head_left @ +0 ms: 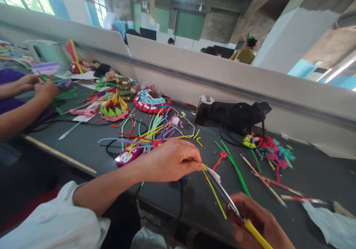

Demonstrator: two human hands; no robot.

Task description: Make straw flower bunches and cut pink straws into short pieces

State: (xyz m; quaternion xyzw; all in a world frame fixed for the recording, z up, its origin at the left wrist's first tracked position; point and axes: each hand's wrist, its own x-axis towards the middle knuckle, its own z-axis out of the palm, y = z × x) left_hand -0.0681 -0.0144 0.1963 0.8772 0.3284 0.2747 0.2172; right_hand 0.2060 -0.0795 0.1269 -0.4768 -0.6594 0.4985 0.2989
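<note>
My left hand (175, 158) pinches a yellow pipe cleaner (215, 195) between thumb and fingertips, and its long end hangs down toward the table edge. In my right hand (258, 217) is a pair of scissors (226, 194) with yellow handles. The blade tips reach the yellow pipe cleaner right by my left fingertips; whether they are closed on it I cannot tell. A pale pink piece (214, 174) shows just behind the blades. Beyond lie green pipe cleaners (237, 171) and a small red flower-like piece (223, 154) with an orange stem.
Loose coloured pipe cleaners (147, 132) spread left of centre beside a purple box (129, 157). Farther back are a blue-and-red beaded ring (151, 100), a pink glue gun (83, 111) and a black bag (239, 113). A co-worker's hands (46, 89) work at far left.
</note>
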